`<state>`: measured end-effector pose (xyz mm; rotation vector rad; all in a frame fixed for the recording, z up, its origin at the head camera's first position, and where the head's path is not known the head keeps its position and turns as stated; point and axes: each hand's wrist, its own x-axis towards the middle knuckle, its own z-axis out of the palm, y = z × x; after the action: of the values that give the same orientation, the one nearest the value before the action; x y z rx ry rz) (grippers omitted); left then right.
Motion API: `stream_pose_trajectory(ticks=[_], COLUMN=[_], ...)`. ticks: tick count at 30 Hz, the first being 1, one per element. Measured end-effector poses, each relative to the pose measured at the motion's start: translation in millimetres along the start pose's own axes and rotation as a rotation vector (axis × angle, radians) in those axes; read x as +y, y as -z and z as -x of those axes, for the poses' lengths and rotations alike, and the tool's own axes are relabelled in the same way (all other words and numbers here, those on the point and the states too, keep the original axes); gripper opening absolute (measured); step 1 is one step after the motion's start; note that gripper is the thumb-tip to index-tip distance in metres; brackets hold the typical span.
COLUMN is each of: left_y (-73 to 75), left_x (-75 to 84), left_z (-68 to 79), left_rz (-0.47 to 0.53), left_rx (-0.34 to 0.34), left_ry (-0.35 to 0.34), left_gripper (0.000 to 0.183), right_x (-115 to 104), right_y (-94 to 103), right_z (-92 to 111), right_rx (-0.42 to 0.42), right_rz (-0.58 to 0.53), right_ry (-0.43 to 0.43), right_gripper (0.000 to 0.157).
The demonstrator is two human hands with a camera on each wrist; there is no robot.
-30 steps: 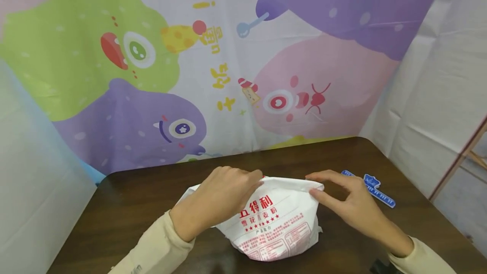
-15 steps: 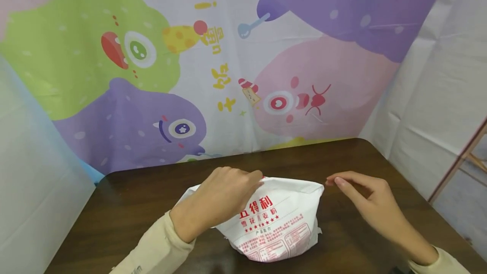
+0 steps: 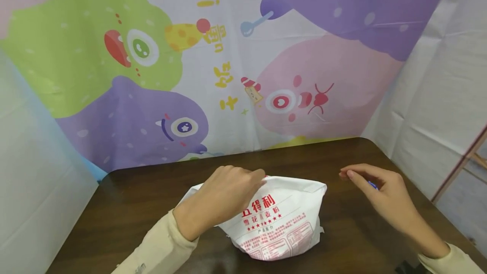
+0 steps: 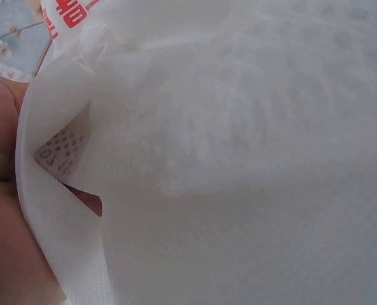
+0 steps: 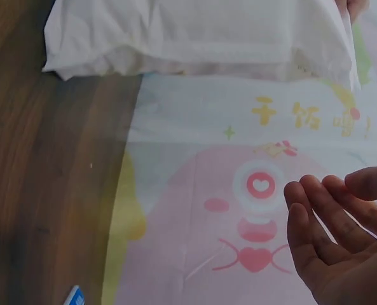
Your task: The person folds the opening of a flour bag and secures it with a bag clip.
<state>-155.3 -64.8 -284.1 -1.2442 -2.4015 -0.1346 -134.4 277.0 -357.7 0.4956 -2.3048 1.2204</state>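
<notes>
A white flour bag [image 3: 279,219] with red Chinese print stands on the dark wooden table, its top edge folded over. My left hand [image 3: 222,198] grips the folded top near its middle, and the left wrist view is mostly filled by the bag's white material [image 4: 239,190]. To the right of the bag, my right hand [image 3: 388,198] hovers apart from it. In the right wrist view this hand holds nothing, its fingers [image 5: 331,216] loosely bent. A blue sealing clip [image 3: 373,185] lies behind the right hand, mostly hidden; a corner of the clip [image 5: 75,297] shows in the right wrist view.
The brown table [image 3: 144,206] ends at a printed cartoon backdrop [image 3: 236,75]. White cloth walls [image 3: 418,96] stand on both sides. A small dark object [image 3: 407,267] sits by the right sleeve at the front edge.
My right hand has let go of the bag's right corner and moved right, coming in front of the blue clip. The left hand keeps its grip on the bag's top.
</notes>
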Motion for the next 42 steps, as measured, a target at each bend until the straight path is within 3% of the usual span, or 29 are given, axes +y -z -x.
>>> stream_pose_trajectory(ticks=[15, 42], left_y=[-3.0, -4.8], left_x=[0.4, 1.2], left_z=[-0.9, 2.0], left_rz=[0.029, 0.034], left_rx=[-0.014, -0.012], left_ry=[0.021, 0.042], left_gripper=[0.027, 0.028], right_x=[44.4, 106.9], right_y=[15.5, 28.0], right_z=[-2.2, 2.3], right_rx=[0.033, -0.079], right_rz=[0.122, 0.294], right_ry=[-0.067, -0.114], right_gripper=[0.021, 0.022])
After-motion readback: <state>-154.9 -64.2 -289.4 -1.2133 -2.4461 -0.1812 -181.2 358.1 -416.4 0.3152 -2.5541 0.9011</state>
